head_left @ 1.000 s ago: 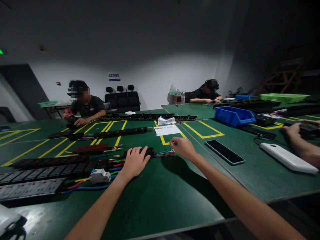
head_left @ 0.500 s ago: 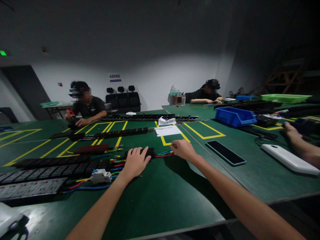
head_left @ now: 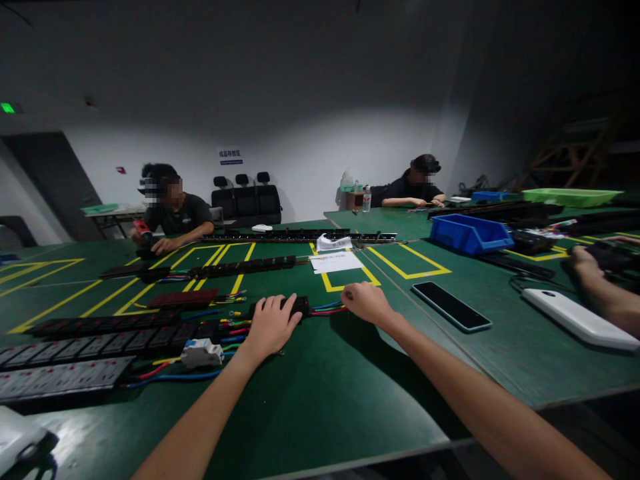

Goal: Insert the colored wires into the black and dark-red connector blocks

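My left hand (head_left: pixel 273 325) lies with its fingers spread over a black socket block (head_left: pixel 301 305) on the green table. Red, green and blue wires (head_left: pixel 325 309) run from the block's right end to my right hand (head_left: pixel 365 301), whose fingers are curled closed at the wire ends. The fingertips of that hand are partly hidden. Left of my left hand are black socket strips (head_left: pixel 115 339), and a white breaker (head_left: pixel 201 353) with coloured wires.
White paper (head_left: pixel 337 261) lies beyond my hands. At the right are a phone (head_left: pixel 451 306), a white power bank (head_left: pixel 580 319), a blue bin (head_left: pixel 470 233) and another person's hand (head_left: pixel 590 270). Two people sit across the table.
My right hand has shifted very slightly at the wire ends, while my left hand stays on the block. The person's hand at the far right has moved a little.
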### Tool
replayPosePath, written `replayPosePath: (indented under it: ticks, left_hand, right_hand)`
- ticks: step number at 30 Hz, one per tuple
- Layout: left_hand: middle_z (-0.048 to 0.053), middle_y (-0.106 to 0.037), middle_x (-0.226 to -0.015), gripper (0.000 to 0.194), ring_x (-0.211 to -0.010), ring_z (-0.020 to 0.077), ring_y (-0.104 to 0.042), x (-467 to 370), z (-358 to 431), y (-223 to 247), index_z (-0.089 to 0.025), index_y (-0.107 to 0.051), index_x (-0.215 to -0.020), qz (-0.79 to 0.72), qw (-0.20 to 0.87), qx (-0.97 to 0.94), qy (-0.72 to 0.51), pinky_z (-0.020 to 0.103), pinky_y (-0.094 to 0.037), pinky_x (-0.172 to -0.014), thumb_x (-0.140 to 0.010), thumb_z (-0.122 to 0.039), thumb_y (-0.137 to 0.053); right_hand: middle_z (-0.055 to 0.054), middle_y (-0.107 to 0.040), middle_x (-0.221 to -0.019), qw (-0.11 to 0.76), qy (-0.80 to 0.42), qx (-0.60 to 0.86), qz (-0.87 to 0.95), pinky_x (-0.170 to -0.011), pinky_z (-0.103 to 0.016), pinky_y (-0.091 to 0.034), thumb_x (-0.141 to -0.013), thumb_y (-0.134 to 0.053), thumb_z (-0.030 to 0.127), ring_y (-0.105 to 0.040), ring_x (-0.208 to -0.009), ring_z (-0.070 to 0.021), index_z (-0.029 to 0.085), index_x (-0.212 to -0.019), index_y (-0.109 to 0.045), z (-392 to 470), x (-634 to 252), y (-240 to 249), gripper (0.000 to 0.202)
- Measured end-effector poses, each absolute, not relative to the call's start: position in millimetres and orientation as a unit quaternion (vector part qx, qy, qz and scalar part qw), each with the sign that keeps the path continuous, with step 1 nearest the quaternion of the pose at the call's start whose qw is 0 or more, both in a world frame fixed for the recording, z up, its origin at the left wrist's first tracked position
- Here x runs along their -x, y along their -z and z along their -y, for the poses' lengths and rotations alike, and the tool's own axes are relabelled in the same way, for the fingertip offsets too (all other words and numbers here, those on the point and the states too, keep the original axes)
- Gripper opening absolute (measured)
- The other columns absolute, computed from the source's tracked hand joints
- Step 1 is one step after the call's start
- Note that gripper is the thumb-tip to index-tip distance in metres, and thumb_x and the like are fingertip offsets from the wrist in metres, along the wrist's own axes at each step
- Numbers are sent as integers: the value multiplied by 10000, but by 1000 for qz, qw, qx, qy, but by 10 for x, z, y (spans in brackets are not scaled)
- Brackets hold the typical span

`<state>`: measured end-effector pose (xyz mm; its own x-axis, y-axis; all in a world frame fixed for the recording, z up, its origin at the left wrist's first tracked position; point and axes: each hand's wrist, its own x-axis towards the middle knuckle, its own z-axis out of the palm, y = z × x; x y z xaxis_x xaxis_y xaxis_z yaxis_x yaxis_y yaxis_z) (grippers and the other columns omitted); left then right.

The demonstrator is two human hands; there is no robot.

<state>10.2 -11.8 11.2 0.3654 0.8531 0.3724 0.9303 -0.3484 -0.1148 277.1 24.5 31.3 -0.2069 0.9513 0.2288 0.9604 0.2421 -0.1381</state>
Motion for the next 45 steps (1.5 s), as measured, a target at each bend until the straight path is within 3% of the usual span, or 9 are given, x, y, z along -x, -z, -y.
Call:
replayPosePath:
  ticks: [12,27,45]
  left_hand:
    - [130,-618,-1329,539,-1250,291,-535,-110,124,-111,-233,-504,-1452,553,159,809,123,483,-365,-1075,-1035,-509,-302]
    - [127,-621,-1333,547,-1256,288,-536,-100,113,-97,-234,-505,-1452,547,158,811,130,484,-368,-1077,-1038,-512,-281]
    - [135,-621,-1330,545,-1248,291,-538,-121,135,-124,-229,-507,-1450,551,158,810,124,481,-369,-1068,-1037,-503,-281]
  right_hand:
    - [-89,-758,-972,160,30,674,720,-720,-271,-457,-955,-478,330,-703,-891,-232,244,-997,-756,-232,-2774,-341,294]
    - [-88,-748,-911,131,12,648,750,-670,-254,-444,-940,-516,264,-695,-815,-208,204,-910,-743,-244,-2789,-316,236]
    - [-100,-753,-945,130,19,656,744,-681,-249,-449,-971,-481,314,-705,-857,-213,207,-963,-751,-234,-2781,-336,290]
